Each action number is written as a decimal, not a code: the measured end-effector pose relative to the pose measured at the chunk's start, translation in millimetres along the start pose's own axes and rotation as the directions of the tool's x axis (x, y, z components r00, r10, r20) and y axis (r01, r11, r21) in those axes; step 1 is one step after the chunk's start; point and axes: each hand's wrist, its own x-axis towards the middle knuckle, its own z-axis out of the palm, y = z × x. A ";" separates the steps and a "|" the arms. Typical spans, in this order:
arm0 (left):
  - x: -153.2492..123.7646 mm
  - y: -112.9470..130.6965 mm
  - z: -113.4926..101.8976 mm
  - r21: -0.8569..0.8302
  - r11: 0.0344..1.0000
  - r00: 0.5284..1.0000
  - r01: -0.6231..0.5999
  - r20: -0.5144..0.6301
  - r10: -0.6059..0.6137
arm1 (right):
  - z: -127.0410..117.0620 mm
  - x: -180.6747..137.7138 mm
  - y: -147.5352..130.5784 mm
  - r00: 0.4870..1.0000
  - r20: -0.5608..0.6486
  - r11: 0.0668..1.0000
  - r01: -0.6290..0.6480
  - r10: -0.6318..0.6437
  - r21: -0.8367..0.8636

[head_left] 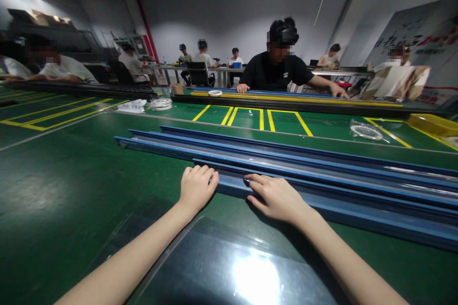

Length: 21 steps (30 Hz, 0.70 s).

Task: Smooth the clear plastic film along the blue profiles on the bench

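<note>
Rails (322,159) of smooth blue profile, long and straight with raised edges and shallow channels, lie side by side on the green table (64,186), running from the middle of the scene off to the right; some carry a glossy sheen along their tops. The nearest rail (358,217) starts just in front of the person, and both hands are at its left end. The left hand (196,187) is curled into a loose fist, fingers folded in and pressed together, its knuckles touching the rail's cut end; whether it grips anything cannot be told. The right hand (276,196) lies palm down on top of the same rail, fingers stretched out flat and close together, pointing left, tips near the rail's end. Nearest the person a dark, shiny sheet (229,267) covers the table and mirrors a ceiling lamp. The rest of the table is matte green with painted yellow lines (266,120). Far across it a long black bar (286,104) topped by a yellow strip lies crosswise, and a co-worker (277,71) in a black shirt rests both hands on it. A white coil (367,131) in a clear bag sits far right, near a yellow tray (431,124)
</note>
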 end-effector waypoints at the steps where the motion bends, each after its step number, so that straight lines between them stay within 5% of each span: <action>1: -0.1 -0.1 0.1 0.001 1.000 1.000 0.000 -0.001 0.000 | -0.1 0.0 0.0 1.000 -0.003 1.000 0.001 -0.001 -0.002; 21: 0.7 -0.5 -1.2 -0.166 0.986 0.999 -0.008 -0.036 0.002 | -3.2 -1.2 -0.5 1.000 0.002 0.998 -0.015 0.015 0.066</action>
